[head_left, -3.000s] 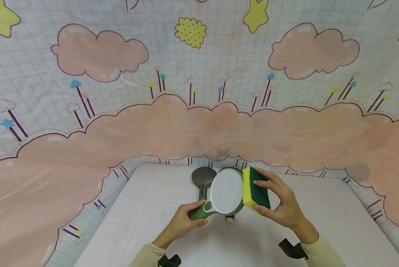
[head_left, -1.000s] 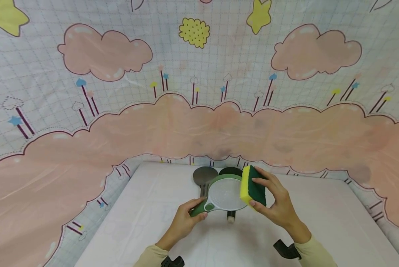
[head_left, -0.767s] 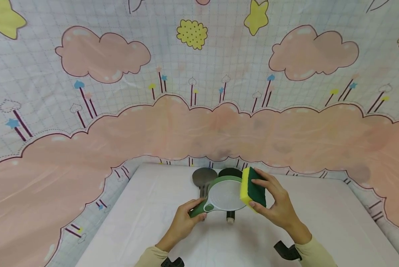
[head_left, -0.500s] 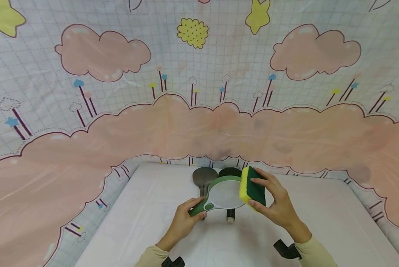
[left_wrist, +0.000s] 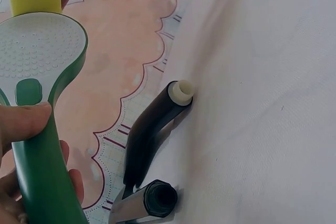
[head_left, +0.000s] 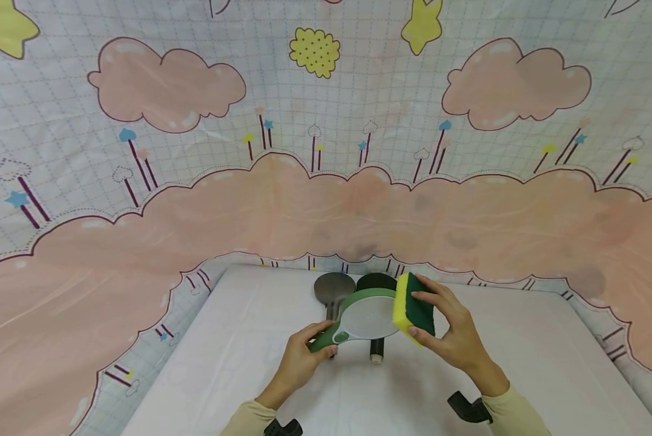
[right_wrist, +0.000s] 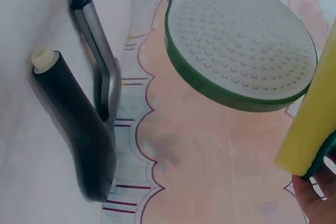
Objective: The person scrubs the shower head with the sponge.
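My left hand point(head_left: 298, 360) grips the green handle of a shower head point(head_left: 368, 318), with its round white nozzle face tilted upward. In the left wrist view the thumb point(left_wrist: 29, 121) lies on the handle just below a green button point(left_wrist: 29, 92). My right hand point(head_left: 462, 330) holds a yellow sponge point(head_left: 401, 309) with a dark green scouring side between thumb and fingers. The sponge's yellow side sits right at the shower head's right rim. Seen from the right wrist, the sponge point(right_wrist: 310, 114) meets the edge of the white face point(right_wrist: 241, 40).
A grey shower head point(head_left: 333, 287) and a black shower head point(head_left: 377, 280) lie side by side on the white table point(head_left: 238, 339), behind and beneath the held one. Their handle ends point toward me. A patterned cloth point(head_left: 326, 212) hangs behind the table.
Since three seconds ago the shower head has tilted back, so its face looks flatter and the black one shows behind it. The right hand with the sponge has shifted slightly left. Lately both hands barely move.
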The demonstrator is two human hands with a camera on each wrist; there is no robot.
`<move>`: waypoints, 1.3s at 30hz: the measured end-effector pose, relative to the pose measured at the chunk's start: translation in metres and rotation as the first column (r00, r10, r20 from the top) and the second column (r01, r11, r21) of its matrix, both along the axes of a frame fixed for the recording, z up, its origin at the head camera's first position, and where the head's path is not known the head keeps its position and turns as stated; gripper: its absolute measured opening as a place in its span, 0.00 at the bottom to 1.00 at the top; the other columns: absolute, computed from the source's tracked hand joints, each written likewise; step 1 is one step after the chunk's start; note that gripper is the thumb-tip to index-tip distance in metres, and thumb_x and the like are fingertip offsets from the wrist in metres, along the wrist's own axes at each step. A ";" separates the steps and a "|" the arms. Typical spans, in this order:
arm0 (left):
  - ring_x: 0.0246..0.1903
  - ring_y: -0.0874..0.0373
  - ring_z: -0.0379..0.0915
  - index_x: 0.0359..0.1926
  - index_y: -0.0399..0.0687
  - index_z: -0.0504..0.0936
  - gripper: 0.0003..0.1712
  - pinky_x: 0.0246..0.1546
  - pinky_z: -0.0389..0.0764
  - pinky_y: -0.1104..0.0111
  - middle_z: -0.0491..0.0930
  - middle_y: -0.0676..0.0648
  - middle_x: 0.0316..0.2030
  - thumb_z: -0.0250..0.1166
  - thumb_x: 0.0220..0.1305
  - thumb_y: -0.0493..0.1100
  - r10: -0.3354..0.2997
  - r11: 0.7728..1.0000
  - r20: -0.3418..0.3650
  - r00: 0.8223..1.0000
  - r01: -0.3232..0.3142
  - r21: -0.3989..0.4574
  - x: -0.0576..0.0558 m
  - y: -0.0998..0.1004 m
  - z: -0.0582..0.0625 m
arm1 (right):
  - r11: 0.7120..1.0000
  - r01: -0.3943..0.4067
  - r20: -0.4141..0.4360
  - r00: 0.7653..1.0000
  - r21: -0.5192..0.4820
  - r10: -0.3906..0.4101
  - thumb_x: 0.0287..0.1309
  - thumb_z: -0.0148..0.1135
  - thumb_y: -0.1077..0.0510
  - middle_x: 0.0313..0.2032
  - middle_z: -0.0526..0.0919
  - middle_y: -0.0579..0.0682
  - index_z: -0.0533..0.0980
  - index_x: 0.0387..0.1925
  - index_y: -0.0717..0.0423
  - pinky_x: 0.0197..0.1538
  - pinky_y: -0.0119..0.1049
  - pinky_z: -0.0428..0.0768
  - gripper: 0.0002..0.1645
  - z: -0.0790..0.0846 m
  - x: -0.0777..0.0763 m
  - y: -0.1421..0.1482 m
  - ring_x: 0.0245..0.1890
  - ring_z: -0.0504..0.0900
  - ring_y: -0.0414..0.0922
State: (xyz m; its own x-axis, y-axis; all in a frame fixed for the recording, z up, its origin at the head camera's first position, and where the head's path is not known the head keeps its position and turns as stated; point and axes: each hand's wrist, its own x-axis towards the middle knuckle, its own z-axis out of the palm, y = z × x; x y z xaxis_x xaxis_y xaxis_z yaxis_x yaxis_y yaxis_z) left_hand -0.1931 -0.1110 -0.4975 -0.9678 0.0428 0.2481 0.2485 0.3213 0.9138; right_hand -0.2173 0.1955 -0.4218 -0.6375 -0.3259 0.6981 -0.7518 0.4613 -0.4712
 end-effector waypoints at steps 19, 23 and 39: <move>0.38 0.53 0.84 0.64 0.35 0.71 0.30 0.30 0.83 0.72 0.83 0.34 0.45 0.67 0.64 0.42 -0.273 0.962 0.135 0.953 0.271 0.035 0.000 -0.001 0.007 | 0.996 0.045 -0.029 0.998 -0.075 -0.047 0.34 0.77 0.64 0.65 0.73 0.58 0.78 0.55 0.53 0.55 0.14 0.69 0.38 -0.008 -0.007 0.004 0.64 0.69 0.33; 0.31 0.58 0.83 0.65 0.38 0.71 0.30 0.22 0.79 0.73 0.84 0.37 0.41 0.67 0.65 0.45 -0.284 0.958 0.155 0.946 0.287 0.003 0.001 -0.001 0.007 | 0.995 0.054 -0.021 0.998 -0.081 -0.056 0.35 0.76 0.65 0.64 0.74 0.58 0.78 0.55 0.53 0.56 0.15 0.69 0.37 -0.010 -0.008 0.006 0.63 0.69 0.33; 0.45 0.57 0.76 0.67 0.44 0.69 0.29 0.37 0.83 0.69 0.76 0.33 0.54 0.64 0.66 0.36 -0.330 0.942 0.141 0.933 0.317 0.108 0.001 -0.005 0.010 | 0.998 0.062 0.003 0.998 -0.034 -0.061 0.41 0.74 0.63 0.66 0.72 0.56 0.77 0.56 0.50 0.55 0.15 0.69 0.35 -0.006 -0.010 0.008 0.63 0.70 0.34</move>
State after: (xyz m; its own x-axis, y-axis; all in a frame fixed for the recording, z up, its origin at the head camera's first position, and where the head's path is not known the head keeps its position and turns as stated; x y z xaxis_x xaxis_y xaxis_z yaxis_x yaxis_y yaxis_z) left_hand -0.1922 -0.1156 -0.4879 -0.9315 0.3459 0.1124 0.1799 0.1696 0.9690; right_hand -0.2272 0.2031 -0.4275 -0.6570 -0.2621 0.7069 -0.7216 0.4903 -0.4888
